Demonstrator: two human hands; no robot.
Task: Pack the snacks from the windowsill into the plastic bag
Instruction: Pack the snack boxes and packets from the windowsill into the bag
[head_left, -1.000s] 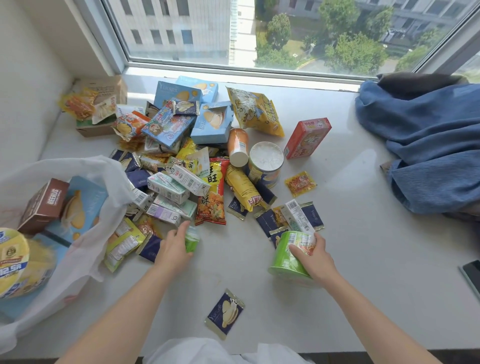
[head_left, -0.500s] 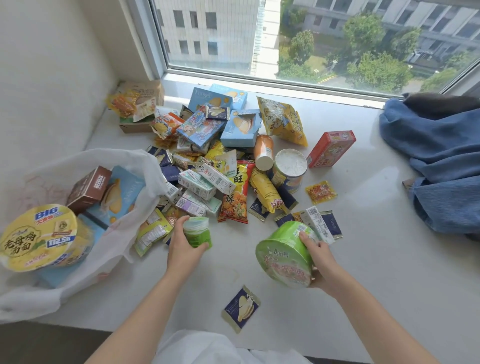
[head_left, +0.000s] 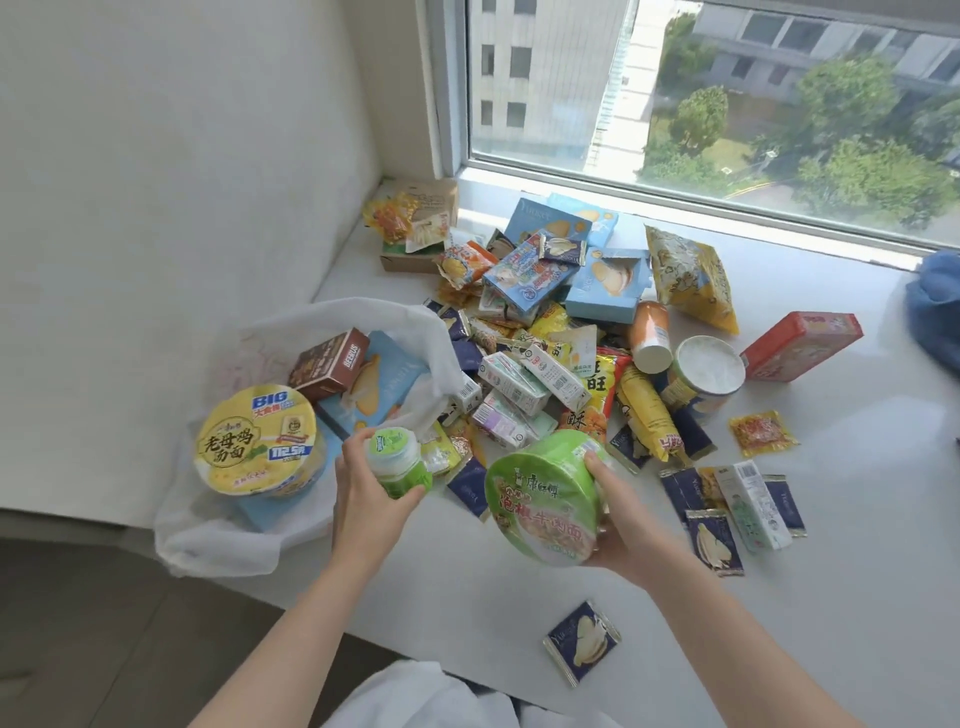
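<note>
Currently, the left hand curls its fingers around a small green bottle just beside the plastic bag mouth, while the right hand grips a tilted green noodle bowl, fingers wrapped over its rim, farther from the bag. Ideally, the person lowers the bottle beside the yellow noodle bowl inside first, then seats the wide bowl flat to avoid crushing boxes.

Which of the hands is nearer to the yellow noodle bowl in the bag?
Left. The left hand, gripping a small green bottle, is just right of the yellow noodle bowl; the right hand, holding the green noodle bowl, is farther right.
</note>
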